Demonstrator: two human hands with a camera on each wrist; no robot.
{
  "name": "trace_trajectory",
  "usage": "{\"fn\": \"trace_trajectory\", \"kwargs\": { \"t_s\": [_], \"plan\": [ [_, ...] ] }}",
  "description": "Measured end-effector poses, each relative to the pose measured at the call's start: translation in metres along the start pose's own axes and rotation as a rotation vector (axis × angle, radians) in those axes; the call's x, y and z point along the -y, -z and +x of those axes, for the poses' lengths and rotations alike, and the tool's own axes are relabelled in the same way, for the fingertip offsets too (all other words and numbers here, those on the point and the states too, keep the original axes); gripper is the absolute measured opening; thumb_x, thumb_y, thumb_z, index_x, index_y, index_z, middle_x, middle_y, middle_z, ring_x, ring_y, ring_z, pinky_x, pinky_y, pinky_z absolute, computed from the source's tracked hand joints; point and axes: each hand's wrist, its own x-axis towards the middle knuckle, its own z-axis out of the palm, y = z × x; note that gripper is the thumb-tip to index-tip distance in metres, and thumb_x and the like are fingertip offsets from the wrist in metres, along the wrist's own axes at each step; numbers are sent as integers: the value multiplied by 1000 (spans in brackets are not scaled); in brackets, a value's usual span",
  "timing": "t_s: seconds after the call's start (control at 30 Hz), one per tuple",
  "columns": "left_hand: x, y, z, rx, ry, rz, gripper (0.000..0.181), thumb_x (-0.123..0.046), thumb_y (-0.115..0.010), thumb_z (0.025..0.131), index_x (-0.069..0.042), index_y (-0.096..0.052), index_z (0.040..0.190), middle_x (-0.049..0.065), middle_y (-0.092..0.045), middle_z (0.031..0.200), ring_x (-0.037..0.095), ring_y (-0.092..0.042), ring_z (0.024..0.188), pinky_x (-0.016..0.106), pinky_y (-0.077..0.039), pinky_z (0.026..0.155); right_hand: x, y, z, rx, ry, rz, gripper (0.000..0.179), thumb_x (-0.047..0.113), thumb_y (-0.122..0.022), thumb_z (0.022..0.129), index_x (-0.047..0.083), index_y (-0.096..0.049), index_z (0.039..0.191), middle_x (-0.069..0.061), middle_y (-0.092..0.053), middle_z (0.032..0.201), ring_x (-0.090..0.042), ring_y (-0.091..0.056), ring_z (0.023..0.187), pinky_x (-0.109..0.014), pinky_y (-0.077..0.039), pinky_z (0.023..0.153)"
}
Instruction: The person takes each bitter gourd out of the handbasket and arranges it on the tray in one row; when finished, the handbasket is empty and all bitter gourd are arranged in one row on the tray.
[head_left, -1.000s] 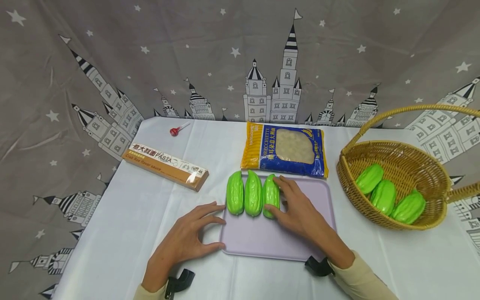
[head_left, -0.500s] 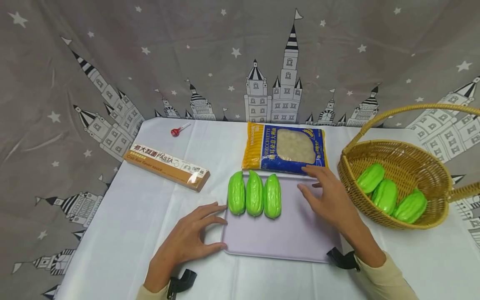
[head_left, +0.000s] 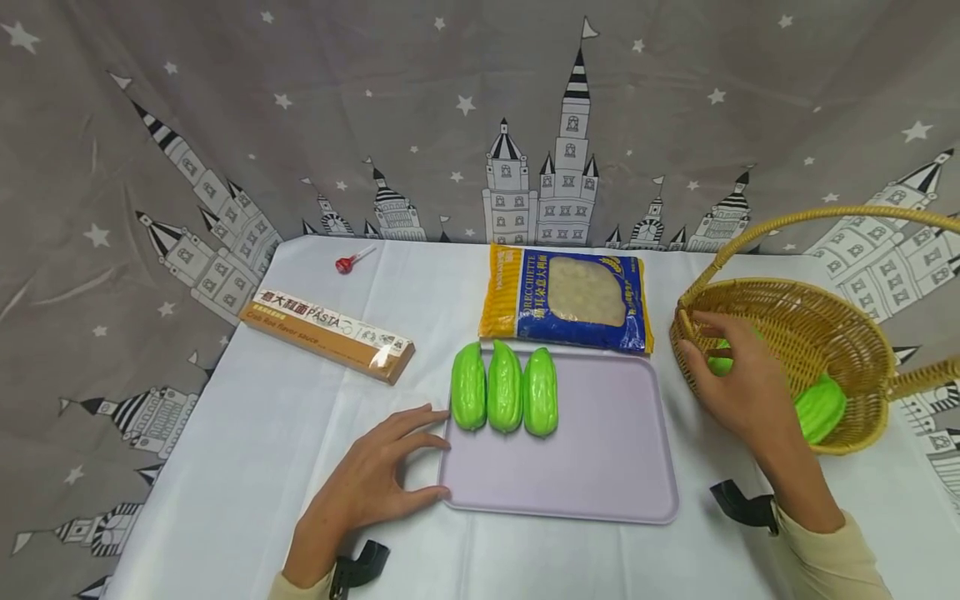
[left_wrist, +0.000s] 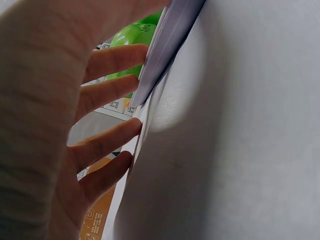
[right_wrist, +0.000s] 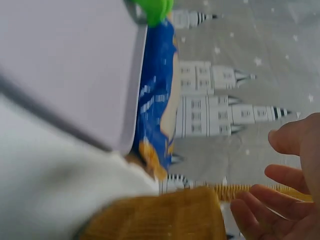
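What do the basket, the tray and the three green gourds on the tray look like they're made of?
Basket: wicker or rattan, golden brown with a slight sheen; woven strands show in its wall.
Tray: probably plastic, pale purple and matte; smooth and evenly coloured, though coated metal is possible.
Gourds: likely glossy plastic or coated foam, given the uniform bright green and crisp highlights.

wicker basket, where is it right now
In the head view, the wicker basket stands on the right side, to the right of the lilac tray, with the right hand covering part of its left side.
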Motion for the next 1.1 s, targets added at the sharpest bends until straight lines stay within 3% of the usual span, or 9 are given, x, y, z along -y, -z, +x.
{"fn": "trace_trajectory", "kwargs": {
  "t_s": [0.07, 0.13, 0.37, 0.73, 1.1],
  "plan": [
    [0, 0, -1, -1, 2, -2, 53, -52, -96, 74, -27, -78, 117, -2, -63, 152, 30, -58, 144, 49, -51, 117, -6, 7, -1, 18, -32, -21, 48, 11, -76, 100, -2, -61, 144, -27, -62, 137, -46, -66, 115, -42, -62, 88],
    [0, 0, -1, -4, 2, -4, 53, -52, -96, 74, -28, -78, 117, -2, -63, 152, 30, -58, 143, 49, -51, 116, -12, 12, -1, 38, -61, -43, 50, 13, -74, 101, -3, -58, 146, -29, -59, 140, -49, -65, 115, -62, -59, 87],
    [0, 1, -1, -20, -9, -1, 52, -52, -96, 75, -28, -78, 117, -2, -64, 151, 29, -59, 142, 48, -51, 116, -36, 22, 2, 45, -114, -122, 54, 20, -71, 104, -5, -55, 149, -34, -55, 141, -51, -61, 116, -60, -58, 83],
    [0, 0, -1, -9, -3, -8, 52, -53, -96, 75, -28, -78, 117, -3, -64, 151, 29, -59, 142, 49, -52, 115, -57, 18, 11, 110, -188, -244, 62, 29, -69, 103, -6, -51, 150, -40, -51, 138, -59, -50, 124, -79, -44, 96],
    [0, 1, 0, 1, 6, -6, 53, -54, -95, 75, -27, -78, 118, -3, -64, 151, 29, -58, 143, 49, -52, 116, -71, 23, 23, 255, -274, -332, 81, 52, -64, 104, -5, -42, 157, -51, -37, 147, -71, -46, 122, -84, -46, 88]
  ]
}}
